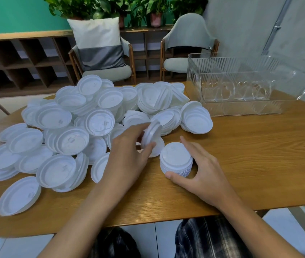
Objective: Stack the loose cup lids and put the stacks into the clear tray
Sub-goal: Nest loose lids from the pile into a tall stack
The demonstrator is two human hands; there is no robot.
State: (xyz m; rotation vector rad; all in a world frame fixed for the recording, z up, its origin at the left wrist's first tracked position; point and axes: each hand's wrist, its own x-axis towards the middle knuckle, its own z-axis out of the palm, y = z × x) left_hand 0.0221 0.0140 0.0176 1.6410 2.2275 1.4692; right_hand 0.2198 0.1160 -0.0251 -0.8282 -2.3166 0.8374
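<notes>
A wooden surface [250, 155] seen from above, with both of a person's bare arms reaching in from the bottom. On the left, a big pile of loose lids [64, 127], white plastic and round, sprawls across most of that side, many lying rim up and overlapping. At the pile's near right edge the left hand [127, 146] pinches a single lid [151, 135] between thumb and fingertips, its grip closed on the lid, which stands tilted on edge and blurred. Just to the right, a short, neat stack [175, 159] of lids sits flat on the wood. The right hand [207, 170] cups it, thumb at the near side and fingers round the far side, its grip closed around the stack. Far right and further back stands the clear tray [241, 86], ribbed and see-through, with no lids visible inside. To do this step well, the lid probably needs turning flat, facing the same way as the stack, then centring and pressing down until it nests, while the right hand keeps the column straight. Some lids show faint raised marks, too small to read; no brand or label is legible.
</notes>
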